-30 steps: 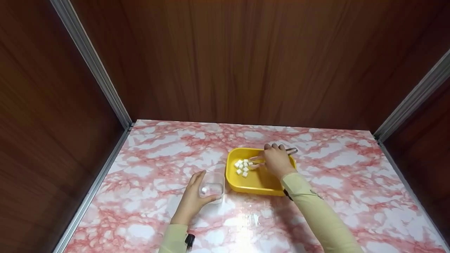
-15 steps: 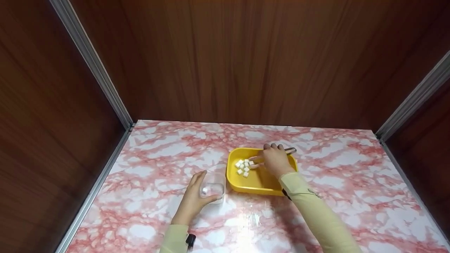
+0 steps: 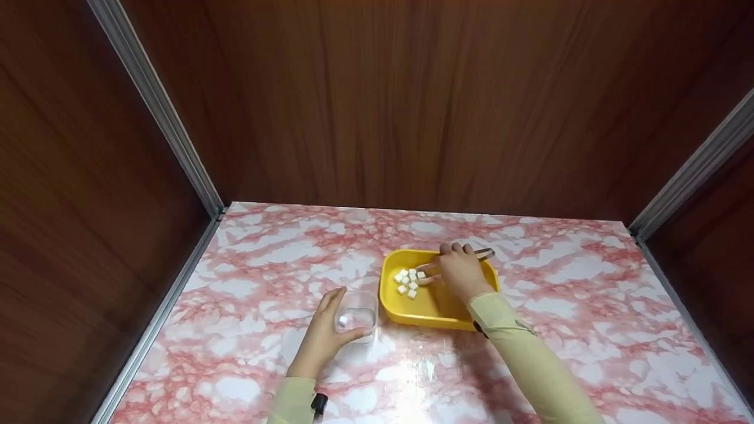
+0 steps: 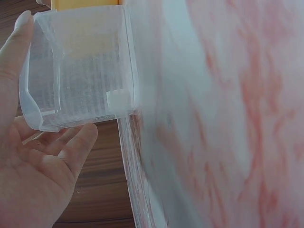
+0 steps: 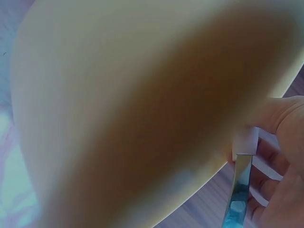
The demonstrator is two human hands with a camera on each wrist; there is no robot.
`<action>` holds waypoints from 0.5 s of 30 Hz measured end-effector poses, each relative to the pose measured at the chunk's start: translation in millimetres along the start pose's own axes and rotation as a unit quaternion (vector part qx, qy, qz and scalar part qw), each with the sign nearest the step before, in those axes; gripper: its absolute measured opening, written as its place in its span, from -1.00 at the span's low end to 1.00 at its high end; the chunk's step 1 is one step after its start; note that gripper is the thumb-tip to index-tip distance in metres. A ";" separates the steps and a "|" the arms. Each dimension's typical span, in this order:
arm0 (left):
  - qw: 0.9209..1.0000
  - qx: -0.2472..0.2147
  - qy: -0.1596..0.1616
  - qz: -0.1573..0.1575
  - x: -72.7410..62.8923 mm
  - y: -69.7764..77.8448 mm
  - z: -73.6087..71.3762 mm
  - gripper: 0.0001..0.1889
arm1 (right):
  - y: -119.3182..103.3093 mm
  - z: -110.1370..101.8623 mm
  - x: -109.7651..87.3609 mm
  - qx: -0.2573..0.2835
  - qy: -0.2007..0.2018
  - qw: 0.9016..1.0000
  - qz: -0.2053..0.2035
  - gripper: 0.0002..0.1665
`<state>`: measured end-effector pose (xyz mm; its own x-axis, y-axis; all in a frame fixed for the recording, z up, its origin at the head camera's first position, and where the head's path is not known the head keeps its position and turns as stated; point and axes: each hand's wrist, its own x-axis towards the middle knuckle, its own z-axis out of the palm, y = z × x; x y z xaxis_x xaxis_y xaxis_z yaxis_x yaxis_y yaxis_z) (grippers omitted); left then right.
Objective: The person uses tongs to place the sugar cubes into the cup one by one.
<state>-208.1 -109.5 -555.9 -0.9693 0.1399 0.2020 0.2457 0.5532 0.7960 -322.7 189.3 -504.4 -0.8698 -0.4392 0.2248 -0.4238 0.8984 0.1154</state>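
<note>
In the head view my left hand (image 3: 323, 333) holds a clear plastic container (image 3: 366, 300), thumb on the near side and fingers on the far side. One white cube (image 4: 118, 101) lies inside it, against the bottom in the left wrist view. My right hand (image 3: 462, 271) reaches over a yellow basin (image 3: 424, 320) and grips a pair of metal tongs (image 3: 486, 254). The tongs' pale tips point left, one on either side of a white cube (image 3: 420, 275). Several more white cubes (image 3: 405, 281) lie loosely grouped in the basin's left part. The right wrist view shows the tongs' shiny shank (image 5: 239, 190) beside curled fingers.
The container stands just left of the basin on a red-and-white marbled tabletop (image 3: 283, 253). Dark wood panels (image 3: 377, 106) rise at the back and both sides, with metal strips (image 3: 159, 112) along the corners.
The tongs' handle end has shifted slightly left, with the tips still around the cube at the group's right edge. My left hand and the container stay in place.
</note>
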 end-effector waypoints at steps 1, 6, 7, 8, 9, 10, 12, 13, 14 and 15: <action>1.000 0.000 0.000 0.000 0.0 0.0 0.0 0.06 | -0.1 0.4 -0.1 -0.002 -0.001 1.000 -0.002 -0.73; 1.000 0.001 0.002 0.003 0.1 0.2 0.6 0.04 | -1.0 0.3 -0.9 -0.007 0.001 1.000 -0.008 -0.78; 1.000 0.001 0.002 0.003 0.1 0.3 0.7 0.04 | -1.2 0.0 -1.1 -0.005 0.003 1.000 -0.009 -0.78; 1.000 0.001 0.004 0.002 0.0 0.4 0.7 0.04 | -1.4 -0.1 -1.3 -0.005 0.005 1.000 -0.012 -0.78; 1.000 0.001 0.004 0.002 0.1 0.4 0.7 0.03 | -1.6 -0.3 -1.5 -0.002 0.007 1.000 -0.014 -0.78; 1.000 0.000 0.004 0.001 0.0 0.3 0.6 0.03 | -1.7 -0.4 -1.7 -0.001 0.008 1.000 -0.015 -0.77; 1.000 -0.001 0.004 0.000 -0.1 -0.2 0.5 0.03 | -1.9 -0.2 -1.9 -0.001 0.010 1.000 -0.017 -0.76; 1.000 -0.001 0.003 0.001 -0.2 -0.4 0.5 0.03 | -1.9 0.2 -2.0 -0.004 0.011 1.000 -0.018 -0.76; 1.000 -0.002 0.002 0.002 -0.2 -0.5 0.4 0.02 | -2.0 0.7 -2.1 -0.007 0.012 1.000 -0.019 -0.77; 1.000 -0.003 0.001 0.003 -0.2 -0.7 0.4 0.02 | -2.2 1.1 -2.3 -0.008 0.012 1.000 -0.019 -0.77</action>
<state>-208.1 -109.6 -556.8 -0.9681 0.1403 0.2078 0.2507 0.5482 0.7979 -320.0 188.3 -506.2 -0.8470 -0.4729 0.2428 -0.4521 0.8811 0.1392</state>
